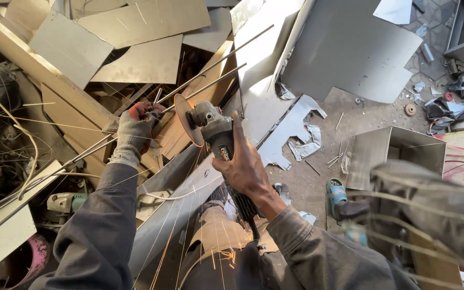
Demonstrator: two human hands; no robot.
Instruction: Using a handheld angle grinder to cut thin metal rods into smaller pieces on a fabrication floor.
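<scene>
Angle grinder (pixel 217 137): centre of frame, body gripped by the bare right hand (pixel 246 167), fingers closed around it; disc (pixel 188 120) set against thin metal rods (pixel 210 78). Rods: held down at centre left by the gloved left hand (pixel 134 130), fingers closed over them. Sparks (pixel 200 236): thrown toward the lower edge. Surroundings: sheet-metal offcuts (pixel 135 24) piled at upper left; open metal box (pixel 398 153) at right.

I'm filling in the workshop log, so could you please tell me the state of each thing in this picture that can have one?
Angle grinder: running, disc throwing sparks, gripped by the bare right hand.
Thin metal rods: held steady against the disc by the gloved left hand.
Second grinder: lying idle among scrap.
Open metal box: on its side, empty as far as shows.
Metal sheets: piled loosely, overlapping.
</scene>
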